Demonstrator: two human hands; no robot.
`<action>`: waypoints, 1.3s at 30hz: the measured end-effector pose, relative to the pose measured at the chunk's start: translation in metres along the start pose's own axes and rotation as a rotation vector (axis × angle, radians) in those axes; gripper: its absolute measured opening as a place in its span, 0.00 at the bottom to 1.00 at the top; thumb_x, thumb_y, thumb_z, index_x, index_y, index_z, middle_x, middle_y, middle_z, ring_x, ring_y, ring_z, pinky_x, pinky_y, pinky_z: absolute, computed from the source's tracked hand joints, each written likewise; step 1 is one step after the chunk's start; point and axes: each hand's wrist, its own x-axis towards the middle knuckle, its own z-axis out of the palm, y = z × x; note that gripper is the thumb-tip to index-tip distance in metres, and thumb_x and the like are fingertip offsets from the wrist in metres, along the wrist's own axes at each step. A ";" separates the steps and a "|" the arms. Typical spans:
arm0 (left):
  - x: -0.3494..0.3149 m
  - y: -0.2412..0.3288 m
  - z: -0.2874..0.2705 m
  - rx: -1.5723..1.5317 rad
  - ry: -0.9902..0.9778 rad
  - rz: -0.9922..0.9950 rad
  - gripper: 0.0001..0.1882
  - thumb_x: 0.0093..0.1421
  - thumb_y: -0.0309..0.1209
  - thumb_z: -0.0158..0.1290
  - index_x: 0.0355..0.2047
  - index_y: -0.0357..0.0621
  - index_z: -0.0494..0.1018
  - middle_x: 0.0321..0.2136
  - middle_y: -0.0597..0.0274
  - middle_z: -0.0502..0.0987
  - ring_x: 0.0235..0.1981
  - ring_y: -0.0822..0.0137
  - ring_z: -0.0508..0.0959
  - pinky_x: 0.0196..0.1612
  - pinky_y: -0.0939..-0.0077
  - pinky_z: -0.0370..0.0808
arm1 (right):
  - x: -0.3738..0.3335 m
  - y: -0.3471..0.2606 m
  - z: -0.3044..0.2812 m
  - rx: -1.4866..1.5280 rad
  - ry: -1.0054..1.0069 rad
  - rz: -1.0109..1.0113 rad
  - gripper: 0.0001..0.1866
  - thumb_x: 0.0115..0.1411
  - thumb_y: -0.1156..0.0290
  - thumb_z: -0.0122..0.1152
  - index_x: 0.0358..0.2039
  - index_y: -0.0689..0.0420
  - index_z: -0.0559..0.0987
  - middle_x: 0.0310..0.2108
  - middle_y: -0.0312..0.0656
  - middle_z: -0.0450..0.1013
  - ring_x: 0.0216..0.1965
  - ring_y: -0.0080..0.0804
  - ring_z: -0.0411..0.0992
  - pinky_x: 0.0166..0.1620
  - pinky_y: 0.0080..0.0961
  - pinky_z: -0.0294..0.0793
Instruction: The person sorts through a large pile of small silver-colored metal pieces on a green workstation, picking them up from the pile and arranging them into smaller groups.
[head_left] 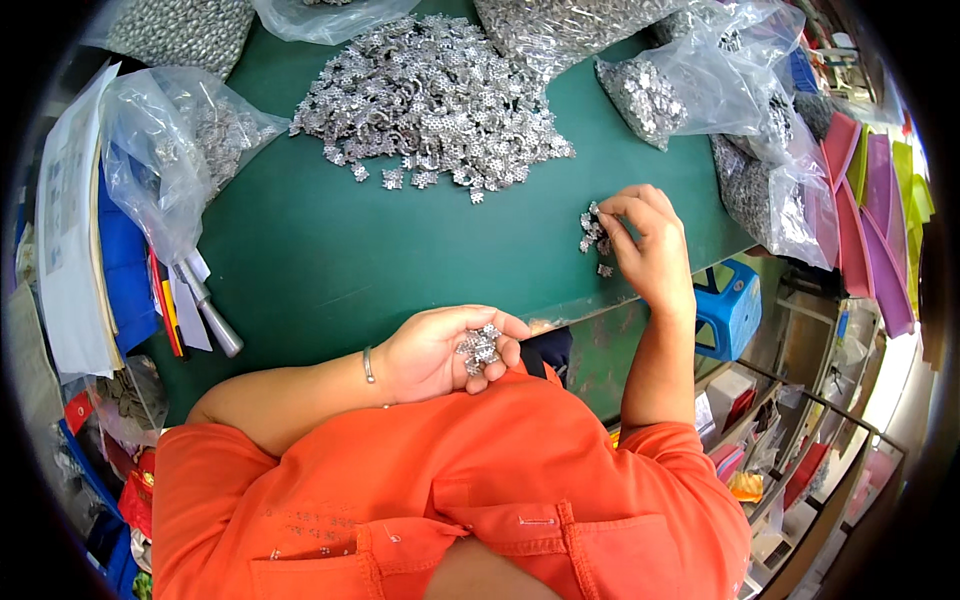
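Observation:
My left hand [447, 350] is cupped palm up near the table's front edge, its fingers curled round several small silvery metal pieces [482, 346]. Farther right, my right hand [645, 238] reaches down to the green tabletop. Its thumb and forefinger pinch at a small metal piece [594, 209] by a little cluster of like pieces [588, 240]. One loose piece [605, 270] lies just nearer to me. At the far middle of the table spreads a large heap of the same flat, notched metal pieces [430, 100], with a few strays along its near edge.
Clear plastic bags of metal parts stand at the far left [150, 130], the back and the right [770, 190]. Papers [75, 220], pens [165, 310] and a metal-tipped tool [215, 315] lie along the left edge. A blue stool [728, 310] stands below the table's right side, near cluttered shelves [800, 420].

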 end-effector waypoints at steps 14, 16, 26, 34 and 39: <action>0.000 0.001 0.002 0.033 0.016 -0.005 0.22 0.73 0.40 0.35 0.50 0.37 0.72 0.37 0.58 0.78 0.32 0.68 0.77 0.29 0.76 0.73 | 0.029 -0.054 0.067 0.302 -0.055 -0.330 0.20 0.48 0.85 0.57 0.44 0.60 0.80 0.46 0.45 0.75 0.45 0.47 0.71 0.49 0.36 0.72; 0.000 -0.001 -0.001 0.023 -0.001 0.001 0.22 0.73 0.40 0.35 0.50 0.37 0.72 0.37 0.58 0.78 0.33 0.69 0.77 0.30 0.77 0.73 | 0.026 -0.053 0.069 0.243 -0.052 -0.345 0.20 0.48 0.87 0.57 0.43 0.60 0.80 0.45 0.45 0.75 0.44 0.47 0.71 0.48 0.36 0.73; -0.001 0.000 0.000 0.025 0.015 -0.003 0.22 0.73 0.40 0.35 0.51 0.37 0.72 0.36 0.59 0.78 0.32 0.69 0.77 0.30 0.77 0.73 | 0.009 -0.043 0.058 0.285 -0.062 -0.265 0.11 0.52 0.85 0.63 0.37 0.60 0.81 0.41 0.44 0.75 0.40 0.43 0.73 0.41 0.33 0.73; 0.000 -0.001 -0.001 0.012 0.003 -0.003 0.22 0.73 0.40 0.34 0.51 0.37 0.72 0.37 0.58 0.78 0.33 0.69 0.77 0.30 0.77 0.73 | 0.013 -0.049 0.058 0.212 -0.012 -0.293 0.11 0.48 0.71 0.72 0.32 0.55 0.80 0.35 0.37 0.73 0.38 0.39 0.71 0.41 0.35 0.68; 0.001 -0.001 -0.003 0.002 -0.011 -0.005 0.23 0.73 0.41 0.34 0.51 0.37 0.72 0.37 0.58 0.78 0.33 0.69 0.77 0.31 0.77 0.73 | 0.015 -0.064 0.077 0.179 0.029 -0.272 0.09 0.47 0.71 0.72 0.29 0.53 0.80 0.32 0.34 0.73 0.37 0.36 0.70 0.45 0.35 0.63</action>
